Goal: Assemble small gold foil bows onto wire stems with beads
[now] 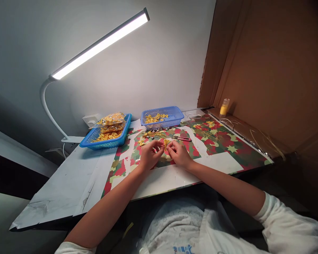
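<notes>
Yellow bow (166,142) sits between your fingertips, just above the camouflage-patterned sheet (243,155) at the middle of the table's front half. It lies straight ahead of you, at the far end of both hands, with your left hand (151,154) on one side and your right hand (179,153) on the other; neither looks clearly nearer. Both are narrowed to a pinch on it, thumb against forefinger, though the fingers hide much of the bow, so you cannot tell for certain which way its long axis runs. The bow looks like soft, folded fabric, gathered at the waist. Beyond your hands lie thin yellow strands (155,134), small round shiny beads and a slim tool with a reddish handle (184,139). Farther back stands a pale blue basket (172,123) with perforated plastic walls and more bows inside; well to the left, a brighter blue basket (107,144) carries crinkled clear bags (112,121) of yellow pieces. The sheet looks smooth, broken by irregular white patches
</notes>
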A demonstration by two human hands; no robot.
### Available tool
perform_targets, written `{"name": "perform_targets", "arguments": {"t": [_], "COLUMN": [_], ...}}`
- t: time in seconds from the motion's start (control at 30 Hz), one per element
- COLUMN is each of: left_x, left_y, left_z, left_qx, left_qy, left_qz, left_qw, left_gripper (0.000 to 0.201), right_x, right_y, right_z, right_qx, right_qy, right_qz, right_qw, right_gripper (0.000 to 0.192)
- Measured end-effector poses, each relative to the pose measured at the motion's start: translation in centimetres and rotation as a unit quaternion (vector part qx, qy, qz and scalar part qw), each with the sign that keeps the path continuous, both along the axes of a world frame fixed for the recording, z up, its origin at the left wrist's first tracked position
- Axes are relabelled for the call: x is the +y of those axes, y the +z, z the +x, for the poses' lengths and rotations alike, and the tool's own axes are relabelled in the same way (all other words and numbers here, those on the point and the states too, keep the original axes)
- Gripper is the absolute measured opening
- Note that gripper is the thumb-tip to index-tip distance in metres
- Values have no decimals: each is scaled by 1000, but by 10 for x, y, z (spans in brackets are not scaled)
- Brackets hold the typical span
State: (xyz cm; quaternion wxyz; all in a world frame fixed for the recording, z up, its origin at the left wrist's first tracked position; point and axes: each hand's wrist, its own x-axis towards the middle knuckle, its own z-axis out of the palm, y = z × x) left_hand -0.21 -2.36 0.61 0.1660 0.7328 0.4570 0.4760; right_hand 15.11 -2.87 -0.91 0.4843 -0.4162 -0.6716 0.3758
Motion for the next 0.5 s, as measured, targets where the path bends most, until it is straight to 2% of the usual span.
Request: {"name": "perform_targets", "arguments": {"t": [0.2,0.5], "left_x": [2,4], "left_y": [-1,-4], "left_z": [-3,-1], "left_qx": [43,50], "left_qy": [8,20], "left_qz": [24,28], "left_qw": [999,998], "left_gripper": [13,15], "right_x": [-1,0], "right_y": [2,-2], "right_z": [0,0], "right_qx": [-10,-6], "right_qy": [-1,-3], "right_qz": [-8,-9], "right_qw": [1000,1000], "right_gripper": [14,14]}}
